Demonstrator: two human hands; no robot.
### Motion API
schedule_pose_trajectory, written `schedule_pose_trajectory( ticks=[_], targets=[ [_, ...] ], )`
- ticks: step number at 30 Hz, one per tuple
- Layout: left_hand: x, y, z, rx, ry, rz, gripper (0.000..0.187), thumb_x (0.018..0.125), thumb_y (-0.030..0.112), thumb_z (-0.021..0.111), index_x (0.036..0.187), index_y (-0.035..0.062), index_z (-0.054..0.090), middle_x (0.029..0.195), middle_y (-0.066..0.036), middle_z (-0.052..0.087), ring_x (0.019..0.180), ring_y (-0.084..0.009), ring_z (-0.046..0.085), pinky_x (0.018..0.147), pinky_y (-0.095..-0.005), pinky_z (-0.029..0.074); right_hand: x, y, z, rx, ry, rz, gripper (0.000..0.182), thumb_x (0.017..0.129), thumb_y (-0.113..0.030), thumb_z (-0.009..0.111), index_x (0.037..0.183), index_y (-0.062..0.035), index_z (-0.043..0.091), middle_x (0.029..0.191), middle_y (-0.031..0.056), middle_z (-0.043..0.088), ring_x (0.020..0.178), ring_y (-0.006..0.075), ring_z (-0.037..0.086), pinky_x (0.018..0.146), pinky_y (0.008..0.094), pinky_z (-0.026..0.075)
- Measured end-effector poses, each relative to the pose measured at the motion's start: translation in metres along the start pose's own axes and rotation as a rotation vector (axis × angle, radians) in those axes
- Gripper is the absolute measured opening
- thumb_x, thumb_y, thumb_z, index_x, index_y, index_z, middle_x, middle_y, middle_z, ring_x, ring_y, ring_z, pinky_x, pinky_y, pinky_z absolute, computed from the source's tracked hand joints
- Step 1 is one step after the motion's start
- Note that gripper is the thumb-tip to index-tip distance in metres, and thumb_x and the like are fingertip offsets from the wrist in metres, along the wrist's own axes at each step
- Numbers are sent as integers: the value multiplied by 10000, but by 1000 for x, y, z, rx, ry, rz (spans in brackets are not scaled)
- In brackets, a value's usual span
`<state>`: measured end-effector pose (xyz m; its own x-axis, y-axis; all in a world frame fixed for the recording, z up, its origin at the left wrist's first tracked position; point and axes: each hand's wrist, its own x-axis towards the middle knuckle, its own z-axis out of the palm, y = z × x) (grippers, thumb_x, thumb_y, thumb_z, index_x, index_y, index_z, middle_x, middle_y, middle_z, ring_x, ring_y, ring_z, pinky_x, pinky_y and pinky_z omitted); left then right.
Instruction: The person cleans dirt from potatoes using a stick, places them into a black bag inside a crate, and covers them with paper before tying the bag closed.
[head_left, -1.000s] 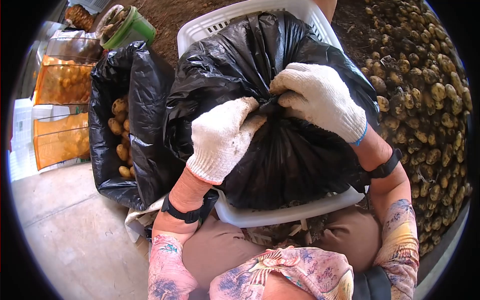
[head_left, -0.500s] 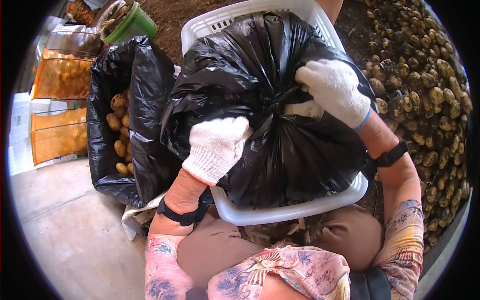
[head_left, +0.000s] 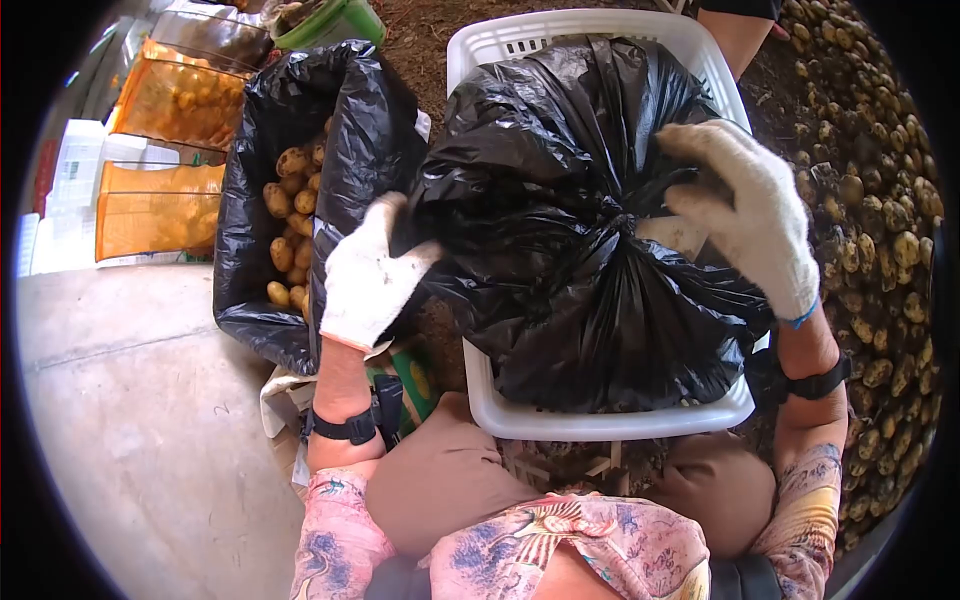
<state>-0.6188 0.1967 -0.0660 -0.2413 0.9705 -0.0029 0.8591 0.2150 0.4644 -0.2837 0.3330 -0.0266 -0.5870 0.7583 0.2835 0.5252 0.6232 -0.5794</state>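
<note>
A large black plastic bag (head_left: 570, 300), gathered and knotted at its middle, fills a white plastic basket (head_left: 610, 425). My left hand (head_left: 370, 278), in a white knit glove, is open with thumb and fingers apart, between this bag and a second black-lined container. My right hand (head_left: 755, 205), gloved too, is open over the right side of the knotted bag, its fingers curved and apart beside the knot. A pale piece (head_left: 675, 235) shows just under the right fingers. Potatoes (head_left: 290, 225) lie in the black-lined container (head_left: 260, 290) on the left.
Many potatoes (head_left: 890, 260) cover the ground on the right. Orange mesh bags (head_left: 155, 210) and a green bucket (head_left: 335, 25) stand at the upper left. Pale concrete floor (head_left: 130, 400) lies at the lower left. Part of another person's leg (head_left: 730, 40) shows behind the basket.
Both hands have let go of the black bag and opened. My left hand has moved left, away from the knot. The view has shifted, so the basket appears farther right.
</note>
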Motion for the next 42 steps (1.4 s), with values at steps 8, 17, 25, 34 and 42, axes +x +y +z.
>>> schedule_pose_trajectory(
  ticks=[8,17,25,34,42],
  targets=[
    [-13,94,-59,-832,121,-46,194,860,-23,697,1045,-27,638,878,-83,688,696,-119,642,619,-240,522,-4,-42,24,226,205,-199,654,673,-139,854,1281,-63,626,1218,114,639,914,249,690,728,309,550],
    [-2,148,-67,-864,205,224,234,920,34,610,1134,-54,571,732,-142,641,610,-199,619,636,-326,553,36,-52,68,302,79,-230,373,792,-119,732,1150,-78,637,906,177,670,810,343,694,689,382,560],
    [5,135,-28,74,311,497,797,646,285,894,1310,20,541,918,-135,658,790,-250,691,720,-340,571,28,-67,17,439,342,-288,161,845,-151,700,973,-58,669,812,129,660,744,296,676,668,354,529],
    [20,124,-73,-555,223,205,412,767,-61,498,1158,-44,624,1086,-132,686,950,-194,679,867,-302,544,13,-48,27,164,320,-286,868,634,-189,848,1419,-140,480,1241,161,591,1072,328,628,864,407,532],
    [22,138,-81,-673,9,38,434,811,-13,547,1241,-33,602,1081,-122,683,856,-108,659,648,-188,534,51,-29,80,63,511,-226,812,688,-72,722,1439,-76,412,1196,172,560,1073,373,584,895,456,481]
  ],
)
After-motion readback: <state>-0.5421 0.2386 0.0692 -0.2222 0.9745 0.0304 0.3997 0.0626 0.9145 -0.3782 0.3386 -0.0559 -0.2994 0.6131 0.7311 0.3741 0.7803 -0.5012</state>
